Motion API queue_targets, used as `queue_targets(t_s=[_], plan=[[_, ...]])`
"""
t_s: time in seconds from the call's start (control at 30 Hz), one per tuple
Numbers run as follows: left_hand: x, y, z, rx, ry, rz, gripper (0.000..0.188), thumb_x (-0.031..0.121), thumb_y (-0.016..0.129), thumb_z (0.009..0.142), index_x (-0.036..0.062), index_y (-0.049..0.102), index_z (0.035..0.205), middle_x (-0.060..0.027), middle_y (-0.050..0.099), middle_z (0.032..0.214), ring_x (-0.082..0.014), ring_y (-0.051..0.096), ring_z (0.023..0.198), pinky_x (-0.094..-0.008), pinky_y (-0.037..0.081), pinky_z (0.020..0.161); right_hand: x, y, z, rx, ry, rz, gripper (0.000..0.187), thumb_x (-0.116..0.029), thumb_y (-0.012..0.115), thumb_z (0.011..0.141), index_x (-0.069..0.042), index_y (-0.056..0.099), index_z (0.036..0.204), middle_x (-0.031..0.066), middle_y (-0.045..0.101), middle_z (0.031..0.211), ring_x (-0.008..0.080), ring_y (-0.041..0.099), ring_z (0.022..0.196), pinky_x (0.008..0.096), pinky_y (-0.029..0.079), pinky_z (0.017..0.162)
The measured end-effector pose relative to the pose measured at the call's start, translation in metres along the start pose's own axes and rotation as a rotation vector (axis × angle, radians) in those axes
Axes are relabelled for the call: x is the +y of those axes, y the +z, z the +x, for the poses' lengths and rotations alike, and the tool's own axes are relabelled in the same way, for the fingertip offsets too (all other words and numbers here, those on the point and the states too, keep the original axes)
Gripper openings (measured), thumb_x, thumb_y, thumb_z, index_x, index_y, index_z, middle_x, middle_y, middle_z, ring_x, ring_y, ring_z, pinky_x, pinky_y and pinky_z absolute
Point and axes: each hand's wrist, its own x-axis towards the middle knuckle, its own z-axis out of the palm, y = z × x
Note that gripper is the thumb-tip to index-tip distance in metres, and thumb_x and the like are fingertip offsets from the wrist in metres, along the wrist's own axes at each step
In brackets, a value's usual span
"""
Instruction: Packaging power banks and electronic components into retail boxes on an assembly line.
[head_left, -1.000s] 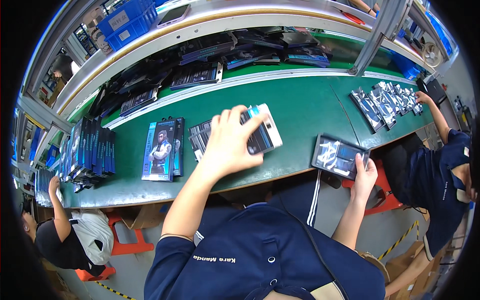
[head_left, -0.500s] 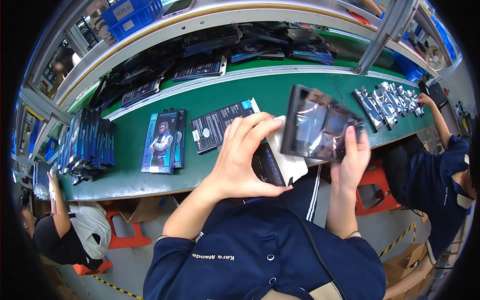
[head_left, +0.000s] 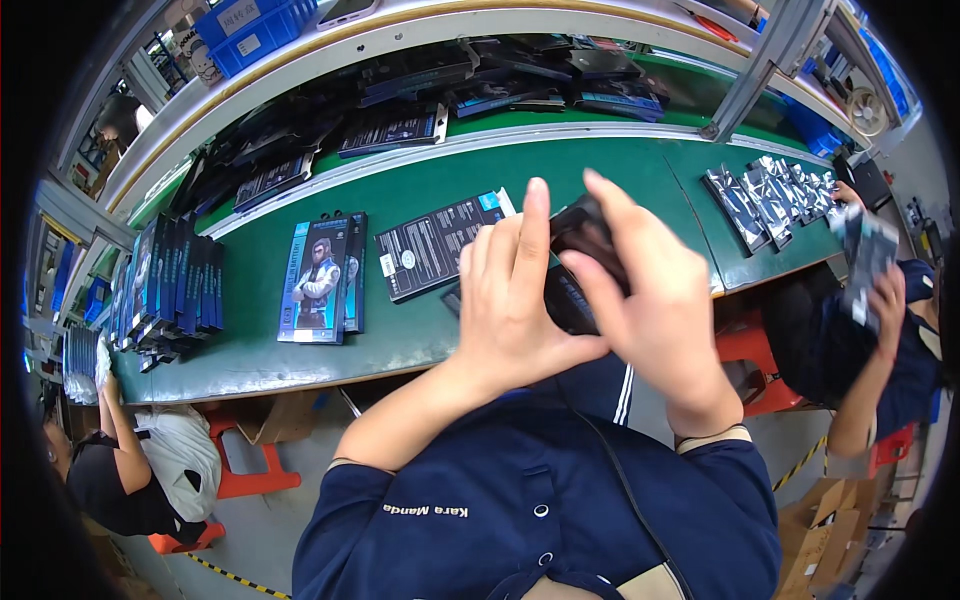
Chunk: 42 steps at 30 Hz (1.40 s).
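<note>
A black plastic tray [head_left: 582, 230] is between your hands, above the near edge of the green worktable [head_left: 620, 165]. Your right hand [head_left: 665, 290], blurred, grips it with fingers and thumb. Your left hand [head_left: 520, 305] is curled around a dark printed carton [head_left: 568, 303] just below the tray; how far the tray sits inside the carton cannot be told. Just beside your left hand, a printed carton [head_left: 435, 248] lies flat on the table, and farther left two overlapping boxes [head_left: 318, 280] show a figure in a pale jacket. A row of dark boxes [head_left: 170, 285] is stacked toward the table's left end. Beyond, a jumbled pile of cartons [head_left: 400, 90] fills the shelf under blue bins [head_left: 255, 35]. To your right, shiny tray packs [head_left: 770, 205] lie overlapping near a co-worker [head_left: 900, 340], who lifts a blurred wrapped pack [head_left: 865, 262]. Another co-worker [head_left: 110, 475] sits at left.
</note>
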Motion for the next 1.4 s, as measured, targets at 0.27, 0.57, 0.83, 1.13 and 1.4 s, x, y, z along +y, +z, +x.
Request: queue_targets(t_s=[0.27, 0.57, 0.83, 1.13, 1.4], plan=[[-0.024, 0.016, -0.032, 0.248, -0.195, -0.183, 0.111, 0.038, 0.098, 0.055, 0.0028, 0.03, 0.136, -0.0209, 0.043, 0.129, -0.0338, 0.051, 0.117, -0.0434, 0.042, 0.1, 0.019, 0.002, -0.004, -0.271, -0.029, 0.391, 0.026, -0.005, 0.066, 0.089, 0.002, 0.066, 0.114, 0.021, 0.053, 0.138, 0.0345, 0.053, 0.126, 0.0418, 0.044, 0.103], [-0.013, -0.015, 0.0, 0.291, -0.52, -1.108, 0.023, -0.001, 0.065, 0.094, 0.0072, 0.046, 0.105, -0.0144, 0.063, 0.111, -0.0172, 0.059, 0.104, -0.0321, 0.046, 0.096, 0.031, 0.084, -0.035, 0.38, -0.032, 0.654, 0.017, 0.006, 0.063, 0.091, 0.002, 0.062, 0.107, 0.0169, 0.065, 0.113, 0.0209, 0.065, 0.102, 0.0316, 0.05, 0.094], [-0.028, -0.011, -0.004, 0.301, -0.304, -0.903, 0.019, -0.003, 0.068, 0.091, 0.0045, 0.053, 0.098, -0.0124, 0.064, 0.105, -0.0146, 0.062, 0.094, -0.0264, 0.048, 0.086, 0.023, 0.088, -0.027, 0.432, 0.189, 1.076, 0.031, 0.006, 0.068, 0.09, -0.004, 0.043, 0.106, 0.0142, 0.061, 0.102, 0.0163, 0.063, 0.086, 0.0298, 0.051, 0.081], [-0.06, -0.038, -0.036, -0.574, -0.681, -1.026, 0.09, 0.009, 0.086, 0.072, 0.0002, 0.038, 0.147, -0.0163, 0.05, 0.143, -0.0228, 0.047, 0.133, -0.0393, 0.038, 0.111, 0.038, 0.1, -0.04, 0.306, 0.224, 1.165, 0.039, 0.005, 0.066, 0.09, -0.01, 0.039, 0.113, 0.0115, 0.056, 0.109, 0.0148, 0.058, 0.093, 0.028, 0.049, 0.085], [-0.028, -0.085, -0.012, -0.287, -0.332, 0.001, 0.107, 0.029, 0.083, 0.06, 0.017, 0.035, 0.155, -0.0279, 0.031, 0.154, -0.042, 0.03, 0.144, -0.0509, 0.023, 0.118, 0.14, 0.049, -0.009, 0.147, 0.193, -0.076, 0.049, -0.034, 0.073, 0.086, -0.004, 0.059, 0.123, 0.0206, 0.057, 0.128, 0.0376, 0.05, 0.128, 0.0477, 0.036, 0.11]])
